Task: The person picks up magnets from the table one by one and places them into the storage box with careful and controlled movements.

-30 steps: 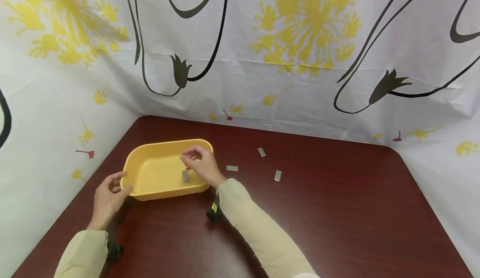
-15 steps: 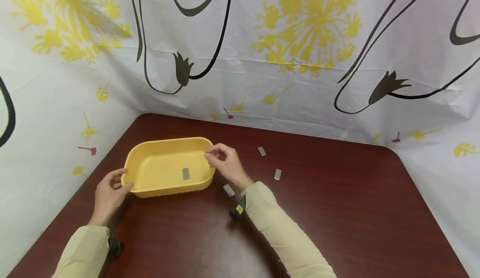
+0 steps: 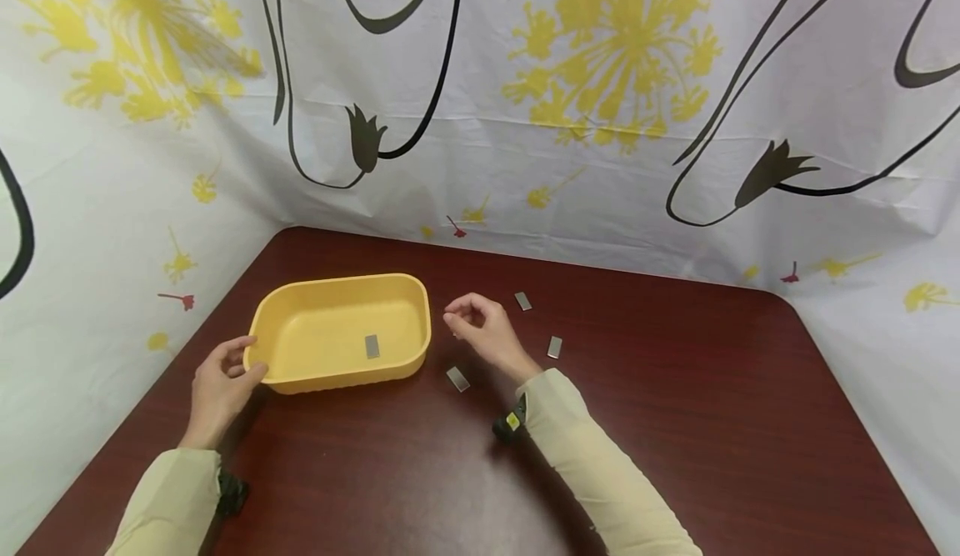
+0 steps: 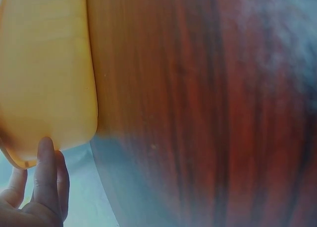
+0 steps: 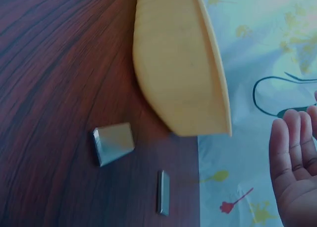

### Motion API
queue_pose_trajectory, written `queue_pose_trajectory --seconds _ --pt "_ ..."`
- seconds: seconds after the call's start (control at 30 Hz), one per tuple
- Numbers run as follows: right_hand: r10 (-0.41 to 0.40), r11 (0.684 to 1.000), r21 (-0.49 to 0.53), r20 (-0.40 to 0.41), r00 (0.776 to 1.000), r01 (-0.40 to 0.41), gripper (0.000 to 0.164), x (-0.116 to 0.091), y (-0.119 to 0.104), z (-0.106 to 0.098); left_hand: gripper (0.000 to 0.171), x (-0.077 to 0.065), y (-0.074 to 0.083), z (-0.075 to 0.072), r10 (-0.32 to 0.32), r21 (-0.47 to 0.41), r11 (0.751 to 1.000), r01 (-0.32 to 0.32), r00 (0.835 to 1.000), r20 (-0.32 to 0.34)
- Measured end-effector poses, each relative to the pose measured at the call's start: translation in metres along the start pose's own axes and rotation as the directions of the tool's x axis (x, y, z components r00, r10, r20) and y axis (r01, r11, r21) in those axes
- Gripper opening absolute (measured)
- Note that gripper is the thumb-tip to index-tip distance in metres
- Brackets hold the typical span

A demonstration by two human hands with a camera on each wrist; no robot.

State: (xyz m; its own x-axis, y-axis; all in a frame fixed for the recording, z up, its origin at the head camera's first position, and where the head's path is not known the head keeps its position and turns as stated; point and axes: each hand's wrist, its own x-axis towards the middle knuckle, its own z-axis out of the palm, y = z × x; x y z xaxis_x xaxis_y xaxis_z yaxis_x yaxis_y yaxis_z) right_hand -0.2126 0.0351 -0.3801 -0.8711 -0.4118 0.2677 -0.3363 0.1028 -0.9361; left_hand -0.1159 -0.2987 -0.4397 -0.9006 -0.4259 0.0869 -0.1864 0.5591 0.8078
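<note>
My left hand [image 3: 217,389] grips the left end of a yellow plastic tray [image 3: 330,385], thumb over the rim and fingers at its outer side. Inside the tray lies one small flat grey rectangular piece, metallic in look [image 3: 372,346]. Just beyond the tray's right end hovers my right hand [image 3: 487,335], its fingers loosely bent with nothing seen between them. A matching piece [image 3: 457,379] lies below that hand, near the tray's front right corner. In the right wrist view the fingers [image 5: 294,152] are fairly straight, and a second piece [image 5: 163,193] lies near the first.
To the right of my right hand are two more grey pieces, one farther back [image 3: 522,301] and one nearer [image 3: 554,347]. The dark red-brown table [image 3: 675,423] is bordered by a white patterned cloth [image 3: 465,156] at the back and sides.
My right hand has moved right, from over the tray to outside its right end. A grey piece near the front right corner, not seen at first, now shows. The left hand keeps its grip.
</note>
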Motion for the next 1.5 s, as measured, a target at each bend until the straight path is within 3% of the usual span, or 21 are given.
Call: queue_pose_trajectory --seconds 0.7,1.03,1.5 --pt "0.103 0.981 -0.172 0.069 0.992 -0.090 0.016 -0.021 0.014 -0.017 0.045 0.000 0.001 -0.001 -0.009 -0.004 1.000 0.009 1.000 0.004" --pt "0.089 0.975 -0.215 0.133 0.987 -0.059 0.015 -0.030 0.023 -0.018 0.045 -0.001 0.002 -0.001 -0.018 -0.005 1.000 0.018 1.000 0.005" --pt "0.148 0.957 -0.278 0.217 0.965 -0.084 0.019 -0.035 0.025 -0.013 0.045 0.000 0.001 0.000 -0.008 -0.017 1.000 0.008 1.000 -0.005"
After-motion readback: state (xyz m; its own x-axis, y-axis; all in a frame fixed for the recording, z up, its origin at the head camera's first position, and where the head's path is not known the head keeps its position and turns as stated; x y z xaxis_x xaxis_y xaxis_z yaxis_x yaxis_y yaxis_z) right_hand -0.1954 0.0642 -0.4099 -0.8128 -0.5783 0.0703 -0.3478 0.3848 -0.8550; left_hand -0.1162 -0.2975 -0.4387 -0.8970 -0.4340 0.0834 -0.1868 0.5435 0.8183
